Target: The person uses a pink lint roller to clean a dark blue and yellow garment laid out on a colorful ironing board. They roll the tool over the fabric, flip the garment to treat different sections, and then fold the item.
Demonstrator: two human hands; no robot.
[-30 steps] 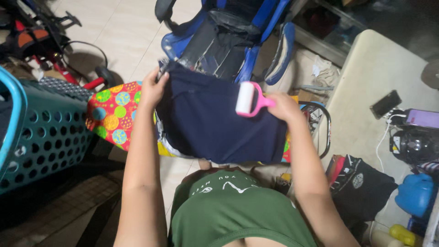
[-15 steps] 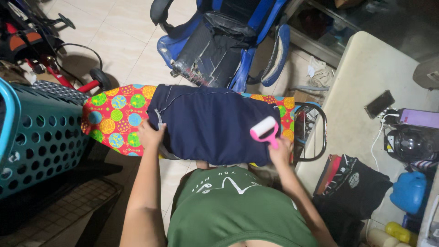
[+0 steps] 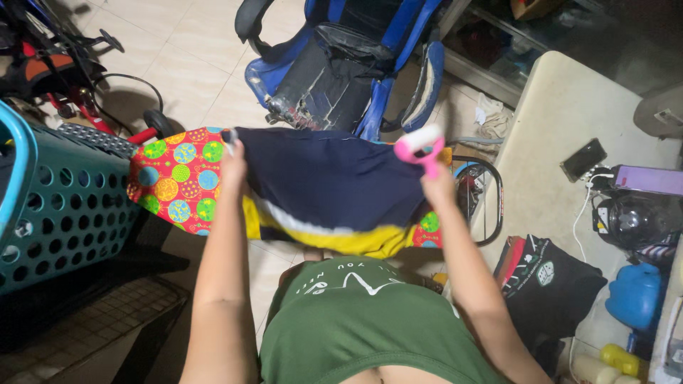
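A navy garment [image 3: 327,181] with a white stripe and a yellow hem hangs lifted above the ironing board [image 3: 171,181], whose cover is red with coloured circles. My left hand [image 3: 233,158] grips the garment's upper left corner. My right hand [image 3: 434,176] grips the upper right corner together with a pink lint roller [image 3: 420,146], its white roll pointing up. The garment hides the middle of the board.
A teal laundry basket [image 3: 57,206] stands at the left. A worn blue chair [image 3: 348,57] sits beyond the board. A white table [image 3: 569,142] at the right carries a phone [image 3: 583,160] and cables. A black bag [image 3: 555,284] lies beneath it.
Both hands have raised the garment off the board, after laying it flat half a second ago. Its yellow hem and white stripe now show. The lint roller went up with my right hand.
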